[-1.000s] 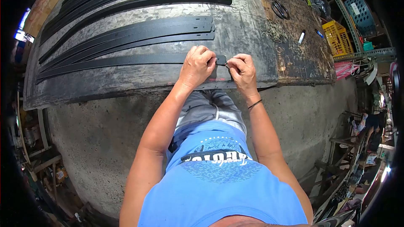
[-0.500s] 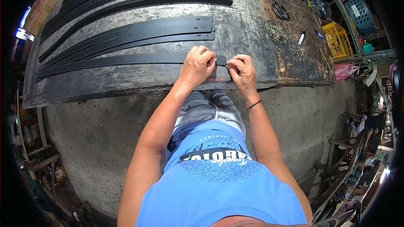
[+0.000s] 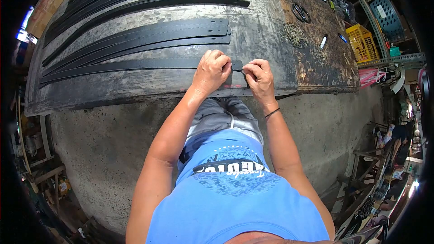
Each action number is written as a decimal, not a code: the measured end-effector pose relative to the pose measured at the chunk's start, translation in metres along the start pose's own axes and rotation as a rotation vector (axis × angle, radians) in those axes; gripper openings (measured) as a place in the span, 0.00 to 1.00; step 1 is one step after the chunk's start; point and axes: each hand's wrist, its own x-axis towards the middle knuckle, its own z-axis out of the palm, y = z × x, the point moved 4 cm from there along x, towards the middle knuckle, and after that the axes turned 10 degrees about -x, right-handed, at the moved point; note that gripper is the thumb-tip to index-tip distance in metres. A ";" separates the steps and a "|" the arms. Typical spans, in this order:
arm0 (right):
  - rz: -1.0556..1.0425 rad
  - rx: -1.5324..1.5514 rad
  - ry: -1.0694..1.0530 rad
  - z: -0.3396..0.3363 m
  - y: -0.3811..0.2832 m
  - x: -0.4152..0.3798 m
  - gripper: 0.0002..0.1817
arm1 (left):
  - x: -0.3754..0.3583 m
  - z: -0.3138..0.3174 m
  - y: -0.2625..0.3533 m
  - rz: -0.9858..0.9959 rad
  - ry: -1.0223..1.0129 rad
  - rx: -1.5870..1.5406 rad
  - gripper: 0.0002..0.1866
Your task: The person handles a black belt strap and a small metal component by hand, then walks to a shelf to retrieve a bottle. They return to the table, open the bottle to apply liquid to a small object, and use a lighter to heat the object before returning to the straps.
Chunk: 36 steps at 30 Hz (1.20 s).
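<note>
Grimy and scuffed, the grey metal-topped workbench (image 3: pixel 257 36) fills the upper part of the head view, with a darker worn wooden board (image 3: pixel 325 58) joined on at its right end. Near the front edge lies a long black leather belt strap (image 3: pixel 126 65), and both hands meet at its right end. The left hand (image 3: pixel 211 70) is curled down over the strap, fingers bent and pressing it to the bench; the right hand (image 3: pixel 258 77) is closed in a pinch at the strap's tip. Compared with a second ago, little has altered: the right hand has drawn a shade closer to the left, and the small pale thing seen earlier between the fingertips is now covered, so the fine work at the strap end looks to be going on rather than finished. What the right fingers actually grip I cannot make out; it is too small and hidden by the knuckles. Farther back lie more black leather straps (image 3: pixel 149 34) in loose bundles, their left ends running out of sight into the dark rim. On the wooden board sit black-handled scissors (image 3: pixel 300 11) and a white marker pen (image 3: pixel 323 40); the shelves at far right are warped and unclear.
</note>
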 end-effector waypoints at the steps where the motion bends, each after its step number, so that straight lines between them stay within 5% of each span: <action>1: 0.000 -0.002 -0.001 0.000 0.000 0.000 0.11 | 0.000 0.000 0.000 0.002 -0.001 0.004 0.05; 13: 0.044 0.053 0.025 -0.002 0.005 0.000 0.10 | -0.002 -0.007 0.012 0.084 -0.011 -0.065 0.12; 23: -0.047 0.006 0.031 -0.002 -0.002 0.001 0.10 | 0.000 -0.008 0.013 0.078 0.005 -0.074 0.11; 36: 0.082 0.114 0.074 -0.003 0.012 0.001 0.06 | -0.003 -0.004 0.017 0.144 -0.109 0.018 0.08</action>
